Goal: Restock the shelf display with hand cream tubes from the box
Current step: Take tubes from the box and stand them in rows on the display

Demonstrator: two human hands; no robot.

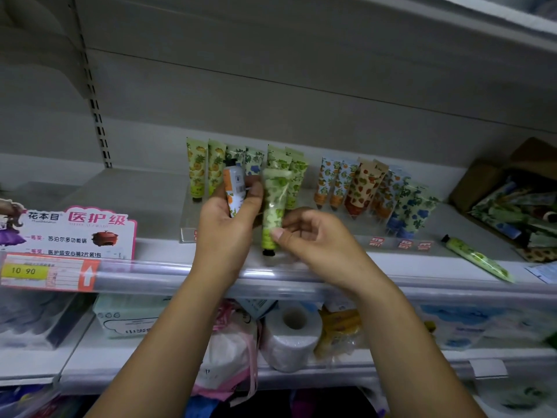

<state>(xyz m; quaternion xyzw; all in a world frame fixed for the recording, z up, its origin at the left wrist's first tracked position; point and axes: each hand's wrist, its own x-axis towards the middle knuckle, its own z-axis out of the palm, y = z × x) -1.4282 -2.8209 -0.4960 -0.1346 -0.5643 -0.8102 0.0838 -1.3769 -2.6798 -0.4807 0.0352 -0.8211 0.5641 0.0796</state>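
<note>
My left hand (224, 227) grips an orange-and-white hand cream tube (234, 188), cap up. My right hand (313, 239) pinches the lower part of a green grape-print tube (273, 206), cap down, in front of the clear display stand (188, 233). Several patterned tubes (208, 167) stand in the stand's left part, and more tubes (361, 188) lean on the right. A brown cardboard box (482, 179) with several tubes inside sits on the shelf at the far right.
One green tube (479, 259) lies loose on the shelf near the box. A pink promo sign (78, 233) and a yellow price tag (25, 270) sit at the left of the shelf rail. Toilet paper (291, 336) and packaged goods fill the shelf below.
</note>
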